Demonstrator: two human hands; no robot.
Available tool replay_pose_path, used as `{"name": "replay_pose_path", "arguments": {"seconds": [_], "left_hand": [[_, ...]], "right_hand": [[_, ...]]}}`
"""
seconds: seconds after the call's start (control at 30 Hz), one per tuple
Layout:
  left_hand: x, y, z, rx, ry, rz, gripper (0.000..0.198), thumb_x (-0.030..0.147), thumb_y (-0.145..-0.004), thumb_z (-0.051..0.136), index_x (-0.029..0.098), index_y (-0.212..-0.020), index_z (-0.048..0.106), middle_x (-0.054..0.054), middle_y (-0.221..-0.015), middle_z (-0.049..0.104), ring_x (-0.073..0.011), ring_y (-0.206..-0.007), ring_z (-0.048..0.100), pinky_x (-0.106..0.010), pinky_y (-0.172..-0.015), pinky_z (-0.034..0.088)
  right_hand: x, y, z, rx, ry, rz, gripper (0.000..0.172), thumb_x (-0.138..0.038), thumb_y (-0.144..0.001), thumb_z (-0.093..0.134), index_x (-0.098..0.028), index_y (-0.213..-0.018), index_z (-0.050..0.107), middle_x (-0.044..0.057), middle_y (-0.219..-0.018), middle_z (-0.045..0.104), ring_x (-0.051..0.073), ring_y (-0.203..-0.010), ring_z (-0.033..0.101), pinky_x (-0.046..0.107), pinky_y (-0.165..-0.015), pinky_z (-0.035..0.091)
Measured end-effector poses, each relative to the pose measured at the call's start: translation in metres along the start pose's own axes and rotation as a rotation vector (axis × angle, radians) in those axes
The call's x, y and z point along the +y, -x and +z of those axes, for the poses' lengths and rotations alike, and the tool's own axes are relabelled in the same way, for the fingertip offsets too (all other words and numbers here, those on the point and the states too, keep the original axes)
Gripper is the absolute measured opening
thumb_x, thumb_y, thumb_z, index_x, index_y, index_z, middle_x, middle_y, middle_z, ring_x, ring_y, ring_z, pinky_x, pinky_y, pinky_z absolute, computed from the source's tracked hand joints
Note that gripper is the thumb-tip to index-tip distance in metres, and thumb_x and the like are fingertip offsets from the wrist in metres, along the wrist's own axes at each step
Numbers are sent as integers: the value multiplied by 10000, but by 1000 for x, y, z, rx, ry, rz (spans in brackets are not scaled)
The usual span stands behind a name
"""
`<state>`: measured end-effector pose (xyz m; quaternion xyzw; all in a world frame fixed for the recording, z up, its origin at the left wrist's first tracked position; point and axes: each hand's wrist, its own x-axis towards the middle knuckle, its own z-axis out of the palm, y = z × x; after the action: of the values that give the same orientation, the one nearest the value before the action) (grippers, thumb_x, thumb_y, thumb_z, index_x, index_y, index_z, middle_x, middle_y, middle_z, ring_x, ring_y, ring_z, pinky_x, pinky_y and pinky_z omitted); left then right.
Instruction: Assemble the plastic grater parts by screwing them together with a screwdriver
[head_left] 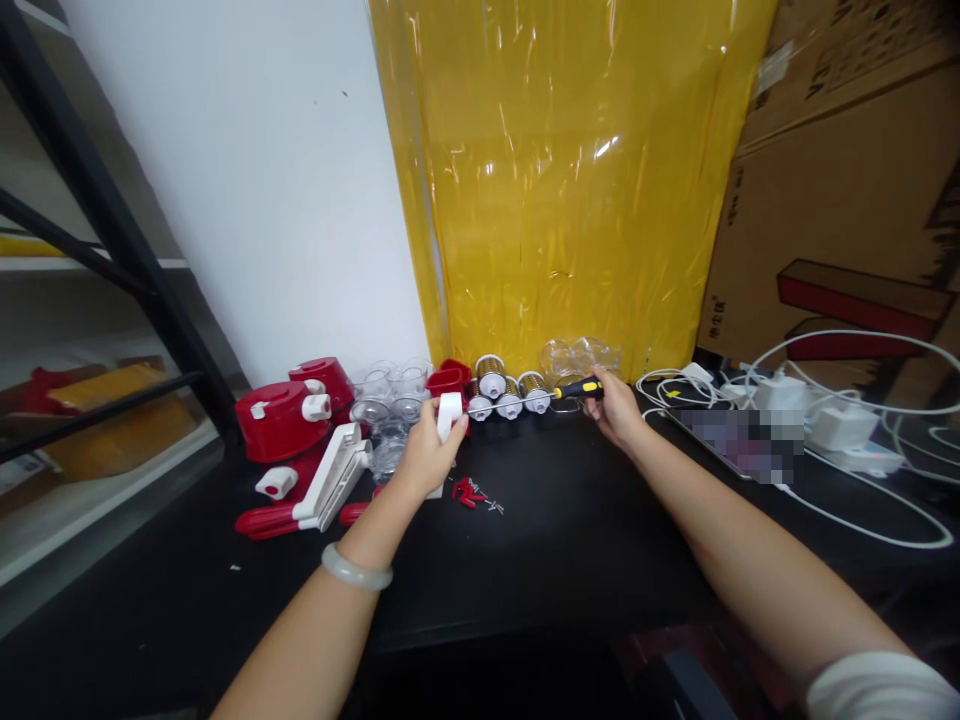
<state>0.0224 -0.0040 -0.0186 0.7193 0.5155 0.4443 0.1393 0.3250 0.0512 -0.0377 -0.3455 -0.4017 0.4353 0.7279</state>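
Observation:
My left hand (429, 452) is closed around a small white plastic piece (450, 408), held above the black table. In my right hand (619, 408) is a screwdriver (579, 388) with a black and yellow handle. Its long thin shaft points left, and the tip reaches the white piece; whether it sits in a screw I cannot tell. Below my left hand lie small red plastic parts (468, 492) and several loose screws (495, 507). Behind the shaft are several drum-shaped metal graters (491, 380) with white ends.
Red housings (281, 422) and a white arm with a red handle (334, 480) lie left, beside clear plastic cups (387, 448). A tablet (712, 440), white chargers (844, 425) and looping cables fill the right. A yellow plastic curtain (570, 200) and a cardboard box (832, 220) stand behind.

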Motion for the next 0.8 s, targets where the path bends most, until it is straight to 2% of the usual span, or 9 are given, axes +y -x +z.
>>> {"name": "replay_pose_path", "arguments": {"seconds": [0.07, 0.17, 0.33, 0.43, 0.53, 0.67, 0.8], "left_hand": [[0, -1, 0, 14, -16, 0, 509, 502, -849, 550, 178, -1222, 427, -50, -874, 690, -214, -634, 672, -344, -665, 525], [-1, -2, 0, 19, -8, 0, 499, 460, -845, 556, 175, -1232, 419, -59, -891, 690, -221, -675, 681, -354, -690, 533], [-1, -1, -1, -1, 30, -16, 484, 440, -865, 533, 172, -1245, 402, -55, -861, 689, -201, -579, 654, -342, -630, 529], [2, 0, 0, 2, 47, -17, 485, 464, -863, 543, 178, -1232, 414, -55, -864, 697, -188, -534, 638, -325, -585, 523], [6, 1, -1, 12, 58, -28, 496, 498, -855, 565, 187, -1218, 431, -55, -877, 701, -175, -488, 623, -311, -540, 514], [14, 2, -4, 25, 104, -24, 549, 504, -867, 561, 188, -1292, 413, -16, -762, 684, -171, -431, 612, -305, -507, 515], [17, 3, -7, 118, 197, 10, 584, 471, -893, 533, 203, -1386, 370, 9, -689, 661, -183, -462, 641, -296, -491, 530]], "right_hand": [[-1, 1, 2, 7, -29, 21, 319, -496, -771, 660, -214, -739, 515, -70, -386, 461, 79, -282, 380, 195, -307, 307], [-3, 2, 5, 25, -81, 76, 306, -494, -798, 628, -214, -744, 518, -56, -432, 498, 92, -318, 428, 200, -317, 324], [-5, 2, 4, 19, -136, 132, 254, -442, -829, 583, -206, -754, 529, -26, -500, 551, 114, -381, 492, 213, -342, 361], [-3, 2, 2, -8, -137, 125, 224, -403, -793, 628, -199, -767, 540, -16, -537, 575, 123, -427, 530, 230, -392, 424], [-2, 2, 3, -4, -147, 85, 209, -359, -750, 672, -199, -754, 537, -21, -555, 573, 119, -448, 538, 227, -405, 427], [-4, 0, 5, 79, -211, 10, 176, -299, -734, 662, -199, -717, 518, -35, -582, 557, 106, -458, 525, 209, -377, 381], [-8, -5, 3, 191, -281, -14, 165, -298, -747, 635, -204, -717, 504, -52, -582, 535, 90, -446, 487, 202, -357, 345]]}}
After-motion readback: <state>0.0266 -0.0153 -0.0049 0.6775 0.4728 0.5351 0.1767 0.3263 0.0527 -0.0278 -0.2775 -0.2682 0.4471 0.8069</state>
